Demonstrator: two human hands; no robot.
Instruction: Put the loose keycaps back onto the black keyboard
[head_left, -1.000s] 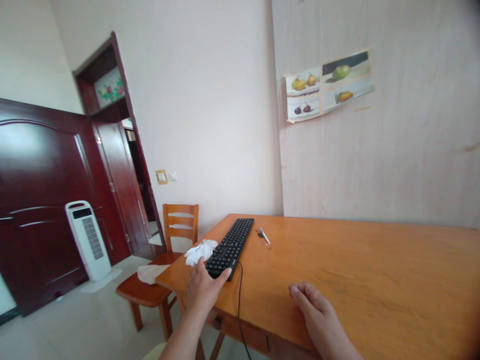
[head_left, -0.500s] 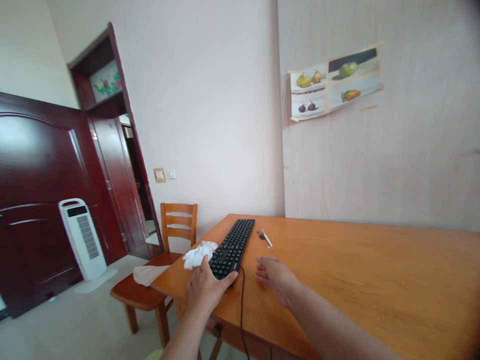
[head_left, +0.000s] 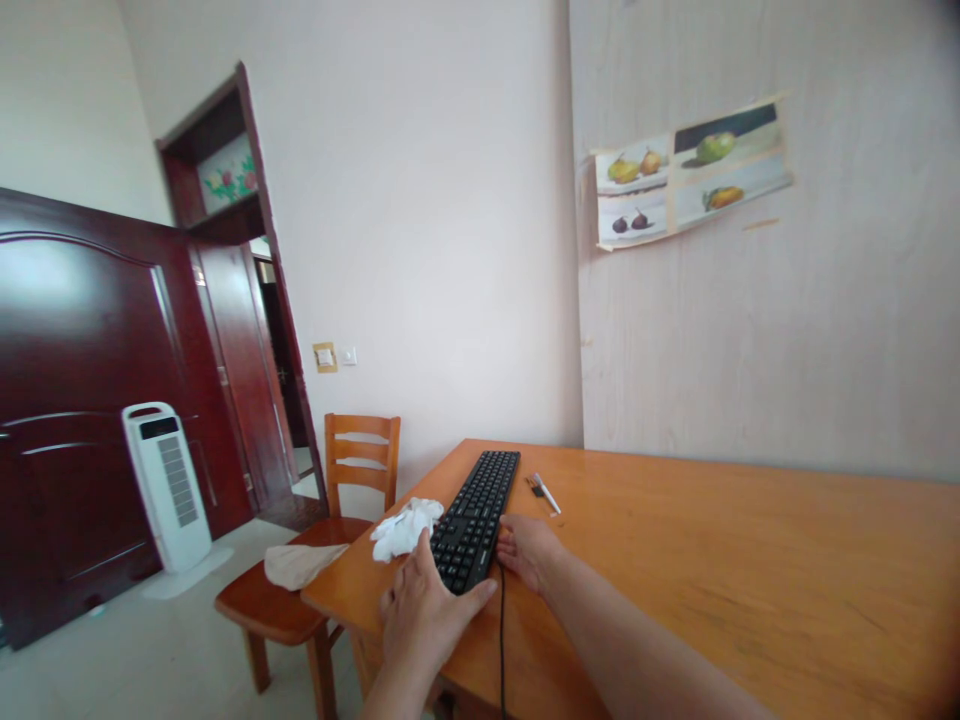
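A black keyboard [head_left: 478,515] lies lengthwise along the left side of the wooden table [head_left: 712,580]. My left hand [head_left: 427,610] spans its near end, thumb on the right corner and index finger along the left edge. Against the keyboard's right long edge is my right hand [head_left: 531,552], its fingers bent and partly hidden. The black cable [head_left: 502,640] runs from the keyboard down over the table's front edge. Crumpled white tissue [head_left: 407,527] lies just left of the keyboard. A white pen [head_left: 547,493] and a small dark item [head_left: 535,486] lie to its right.
A wooden chair [head_left: 362,460] stands left of the table, with a pale cloth [head_left: 296,566] on its seat. Farther left, a white tower unit [head_left: 169,490] stands before the dark red door [head_left: 75,400]. Fruit pictures [head_left: 694,170] hang on the wall board.
My right hand has moved left from the bare tabletop to the keyboard's right edge. My left hand stays at the near end. The view has shifted slightly.
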